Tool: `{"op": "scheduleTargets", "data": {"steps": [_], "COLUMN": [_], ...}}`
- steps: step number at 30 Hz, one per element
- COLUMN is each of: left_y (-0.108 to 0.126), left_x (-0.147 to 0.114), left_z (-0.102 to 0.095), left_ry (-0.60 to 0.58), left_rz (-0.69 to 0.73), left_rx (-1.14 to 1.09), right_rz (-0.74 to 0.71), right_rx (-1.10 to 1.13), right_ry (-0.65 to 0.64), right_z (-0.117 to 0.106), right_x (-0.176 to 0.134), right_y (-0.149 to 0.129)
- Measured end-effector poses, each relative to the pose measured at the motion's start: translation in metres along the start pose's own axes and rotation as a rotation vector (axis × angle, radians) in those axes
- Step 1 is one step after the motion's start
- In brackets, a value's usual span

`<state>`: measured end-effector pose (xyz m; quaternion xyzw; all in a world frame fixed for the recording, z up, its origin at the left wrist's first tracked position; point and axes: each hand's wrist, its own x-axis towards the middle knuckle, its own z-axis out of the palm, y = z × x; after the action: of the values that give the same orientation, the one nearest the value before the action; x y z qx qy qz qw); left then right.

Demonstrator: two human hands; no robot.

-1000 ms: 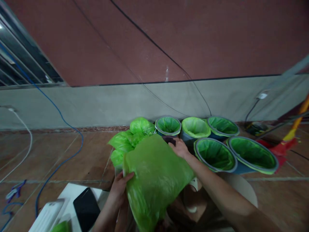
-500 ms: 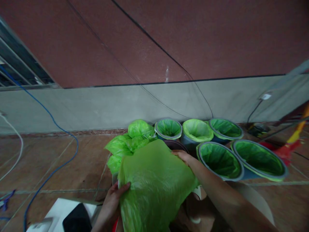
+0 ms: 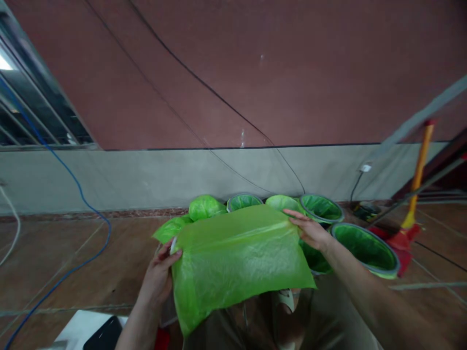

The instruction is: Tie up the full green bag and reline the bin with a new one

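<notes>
A flat green plastic bag (image 3: 241, 265) is stretched between my two hands, hanging in front of my knees. My left hand (image 3: 160, 272) pinches its left edge, thumb on top, fingers behind. At the upper right corner, my right hand (image 3: 308, 228) has its thumb and fingers closed on the film. Past the bag's far edge, filled-looking green bags (image 3: 206, 206) sit to the left. Several bins with green liners stand beside them, among them a rear bin (image 3: 321, 208) and a front right bin (image 3: 367, 250). The bag partly covers the others.
A blue cable (image 3: 82, 194) runs over the tiled floor at left. Near my left forearm, a black phone (image 3: 103, 334) lies on a white box (image 3: 78, 324). A red dustpan or broom head (image 3: 403, 245) with a yellow handle (image 3: 419, 170) stands at right by the wall.
The green bag has been spread wider and raised flatter. My right hand has moved right, and my left hand slightly left and up. The view has shifted, bringing more of the yellow handle in.
</notes>
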<state>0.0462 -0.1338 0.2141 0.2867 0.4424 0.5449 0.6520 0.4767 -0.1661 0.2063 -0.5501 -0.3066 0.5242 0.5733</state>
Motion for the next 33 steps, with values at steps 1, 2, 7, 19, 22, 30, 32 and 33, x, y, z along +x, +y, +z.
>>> {"op": "scheduleTargets", "data": {"steps": [1, 2, 7, 19, 22, 30, 32, 33], "left_y": [0.004, 0.008, 0.026, 0.031, 0.034, 0.039, 0.036, 0.035], "left_x": [-0.002, -0.004, -0.016, -0.005, 0.001, -0.001, 0.004, 0.007], "left_z": [0.002, 0.004, 0.013, 0.003, 0.0, 0.001, -0.003, -0.005], "left_ry": [-0.017, -0.033, -0.101, -0.252, -0.211, -0.241, -0.223, -0.203], "left_rz": [0.031, 0.059, 0.181, 0.462, 0.726, 0.9, 0.926, 0.94], "left_rx": [0.008, 0.021, 0.094, 0.605, 0.889, 1.318, 1.357, 1.366], "right_rz": [-0.01, -0.017, -0.018, -0.162, -0.2, -0.425, -0.471, -0.486], "right_rx": [0.018, 0.039, 0.072, -0.333, -0.434, -1.079, -1.161, -1.17], "right_ry": [-0.001, 0.004, -0.028, -0.03, -0.036, 0.088, 0.102, 0.105], "right_z": [-0.003, -0.006, -0.021, -0.025, -0.028, -0.041, -0.041, -0.04], "right_x": [-0.007, -0.014, -0.043, -0.071, -0.062, -0.05, -0.051, -0.052], "right_y": [-0.002, -0.004, -0.011, -0.015, -0.006, 0.007, 0.006, 0.007]}}
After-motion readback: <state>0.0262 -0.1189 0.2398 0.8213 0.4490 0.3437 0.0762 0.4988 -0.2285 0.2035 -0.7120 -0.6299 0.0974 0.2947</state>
